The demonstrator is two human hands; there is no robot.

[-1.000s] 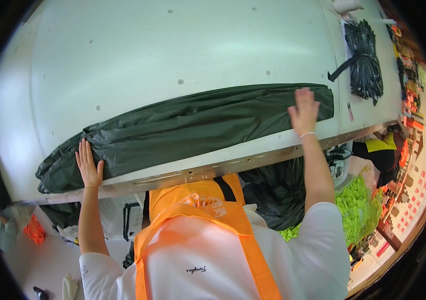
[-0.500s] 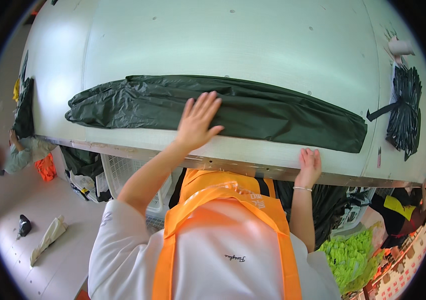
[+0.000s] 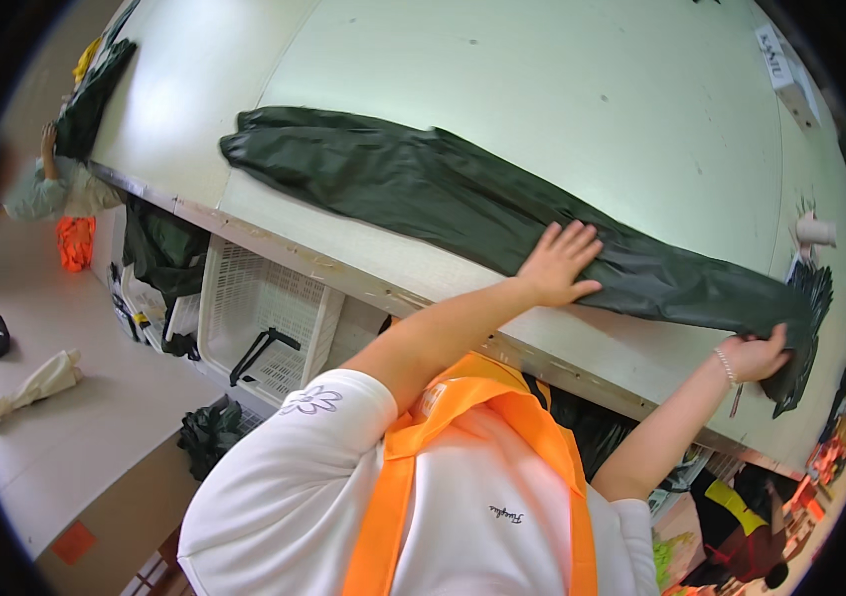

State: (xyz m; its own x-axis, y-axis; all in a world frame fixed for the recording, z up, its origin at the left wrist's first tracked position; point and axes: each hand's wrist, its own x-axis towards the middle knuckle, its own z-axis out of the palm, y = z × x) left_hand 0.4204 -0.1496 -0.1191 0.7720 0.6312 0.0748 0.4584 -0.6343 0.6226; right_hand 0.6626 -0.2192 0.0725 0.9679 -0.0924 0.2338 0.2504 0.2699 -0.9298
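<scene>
A long folded piece of shiny dark green fabric (image 3: 373, 184) lies slantwise across the pale worktable (image 3: 502, 89), its right end nearer me. My left hand (image 3: 560, 266) rests flat on its right half, fingers spread. At the right end, my right hand (image 3: 756, 355) has its fingers curled on the fabric's near corner; the fingertips are partly hidden. That end lies over a tied bundle of dark strips (image 3: 792, 387), which shows only above and below it.
A white spool (image 3: 817, 231) and a white box (image 3: 785, 77) stand on the table's far right. Below the table edge is a white crate (image 3: 264, 313). At left, another person (image 3: 45, 189) stands by more dark fabric (image 3: 95, 99).
The view has turned, so the table now slants. My left hand has slid right along the fabric. My right hand left the table edge for the fabric's right end, which now covers the strip bundle.
</scene>
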